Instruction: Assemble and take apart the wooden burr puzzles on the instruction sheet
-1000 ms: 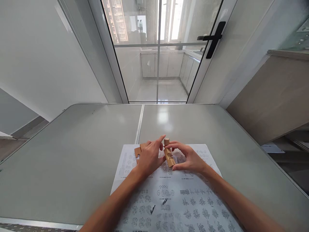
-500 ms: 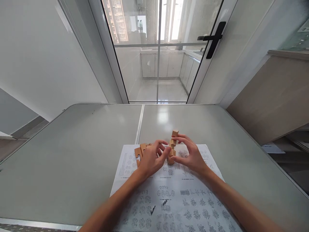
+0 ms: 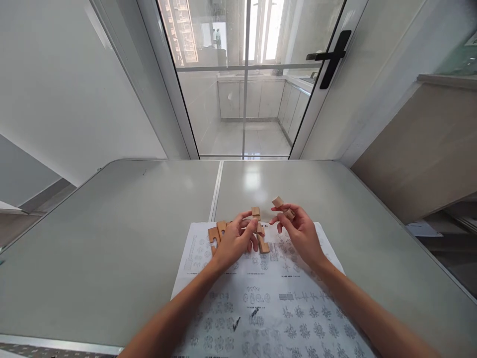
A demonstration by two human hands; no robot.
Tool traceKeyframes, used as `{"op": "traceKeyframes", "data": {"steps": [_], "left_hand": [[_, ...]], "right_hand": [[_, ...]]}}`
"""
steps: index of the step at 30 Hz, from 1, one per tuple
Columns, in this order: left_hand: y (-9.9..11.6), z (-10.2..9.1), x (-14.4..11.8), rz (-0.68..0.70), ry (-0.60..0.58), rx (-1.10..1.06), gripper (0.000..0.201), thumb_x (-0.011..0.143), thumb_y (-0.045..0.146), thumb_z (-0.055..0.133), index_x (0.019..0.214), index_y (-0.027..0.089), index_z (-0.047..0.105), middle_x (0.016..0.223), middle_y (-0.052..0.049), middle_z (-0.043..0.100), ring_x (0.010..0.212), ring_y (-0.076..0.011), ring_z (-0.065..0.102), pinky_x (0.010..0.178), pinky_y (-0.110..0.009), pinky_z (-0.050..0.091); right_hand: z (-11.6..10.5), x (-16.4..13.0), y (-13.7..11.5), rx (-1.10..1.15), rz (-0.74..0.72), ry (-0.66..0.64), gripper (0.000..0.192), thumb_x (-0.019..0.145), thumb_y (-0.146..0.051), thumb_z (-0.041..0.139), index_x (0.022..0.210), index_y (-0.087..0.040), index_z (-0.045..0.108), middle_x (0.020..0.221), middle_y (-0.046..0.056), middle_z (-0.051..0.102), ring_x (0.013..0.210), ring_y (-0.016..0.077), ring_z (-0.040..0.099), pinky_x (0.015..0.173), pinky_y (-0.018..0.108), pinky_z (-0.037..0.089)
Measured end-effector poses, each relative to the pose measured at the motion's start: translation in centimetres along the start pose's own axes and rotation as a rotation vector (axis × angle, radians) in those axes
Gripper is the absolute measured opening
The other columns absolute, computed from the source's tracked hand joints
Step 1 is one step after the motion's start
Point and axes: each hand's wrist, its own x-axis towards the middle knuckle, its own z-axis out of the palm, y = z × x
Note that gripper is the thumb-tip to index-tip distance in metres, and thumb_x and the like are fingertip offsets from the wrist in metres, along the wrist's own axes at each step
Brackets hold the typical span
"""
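Note:
My left hand (image 3: 238,236) pinches a notched wooden puzzle piece (image 3: 255,212), which stands up above the fingers; its lower part is partly covered by them. To the right, my right hand (image 3: 301,233) grips another notched wooden puzzle piece (image 3: 278,202), tilted, with one end sticking out past the fingertips. A further wooden piece (image 3: 264,246) lies on the printed sheet (image 3: 272,283) just below the two hands. Several flat, cut-out wooden pieces (image 3: 213,235) rest at the sheet's upper left, partly hidden behind my left hand.
The sheet, printed with rows of small line diagrams, lies on a grey table (image 3: 112,258). A pale seam strip (image 3: 216,191) runs across the tabletop. Beyond the far edge stands a glass door with a black handle (image 3: 333,58). Wooden shelving (image 3: 421,144) is at the right.
The hands have drawn apart: wooden pieces that were together between them are now separate, one in each hand. My right hand has moved right and up, tilting its piece.

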Motion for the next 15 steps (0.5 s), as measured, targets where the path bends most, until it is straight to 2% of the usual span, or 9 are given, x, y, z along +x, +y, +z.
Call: {"op": "traceKeyframes", "data": {"steps": [3, 6, 10, 12, 15], "left_hand": [[-0.08, 0.04, 0.05, 0.007, 0.01, -0.034, 0.073, 0.096, 0.063, 0.068, 0.146, 0.014, 0.048, 0.096, -0.005, 0.073, 0.054, -0.0105, 0.063, 0.051, -0.024, 0.049], [-0.07, 0.08, 0.05, 0.02, 0.023, -0.034, 0.075, 0.095, 0.059, 0.072, 0.148, 0.013, 0.046, 0.1, -0.006, 0.072, 0.057, -0.0113, 0.066, 0.052, -0.025, 0.051], [-0.02, 0.16, -0.03, 0.02, 0.012, -0.03, 0.079, 0.094, 0.057, 0.074, 0.153, 0.015, 0.042, 0.097, -0.005, 0.073, 0.058, -0.0116, 0.066, 0.053, -0.025, 0.052], [-0.06, 0.2, -0.12, 0.023, -0.008, -0.018, 0.08, 0.095, 0.055, 0.074, 0.156, 0.018, 0.039, 0.094, -0.003, 0.072, 0.058, -0.0116, 0.066, 0.055, -0.025, 0.053], [-0.28, 0.23, -0.26, 0.038, -0.045, 0.021, 0.079, 0.095, 0.055, 0.074, 0.157, 0.022, 0.039, 0.09, 0.0, 0.069, 0.059, -0.0121, 0.067, 0.057, -0.025, 0.054]], "right_hand": [[0.05, 0.12, -0.2, 0.128, 0.051, -0.058, 0.033, 0.104, -0.054, 0.064, 0.118, -0.025, 0.059, 0.124, 0.012, 0.073, 0.08, 0.0205, 0.072, 0.068, 0.035, 0.056], [0.12, -0.04, -0.09, 0.181, 0.068, -0.119, 0.036, 0.107, -0.059, 0.056, 0.119, -0.025, 0.057, 0.107, 0.008, 0.074, 0.072, 0.0185, 0.067, 0.062, 0.033, 0.052], [-0.04, -0.36, -0.04, 0.079, 0.072, -0.172, 0.04, 0.107, -0.061, 0.055, 0.115, -0.024, 0.064, 0.075, -0.002, 0.056, 0.062, 0.0152, 0.051, 0.062, 0.032, 0.045], [-0.14, -0.46, -0.17, 0.005, 0.094, -0.22, 0.042, 0.105, -0.063, 0.056, 0.114, -0.023, 0.066, 0.071, -0.003, 0.049, 0.064, 0.0161, 0.048, 0.063, 0.032, 0.044], [-0.07, -0.52, -0.39, -0.039, 0.098, -0.307, 0.044, 0.104, -0.064, 0.055, 0.115, -0.023, 0.066, 0.071, -0.003, 0.051, 0.067, 0.0175, 0.05, 0.067, 0.033, 0.046]]}}
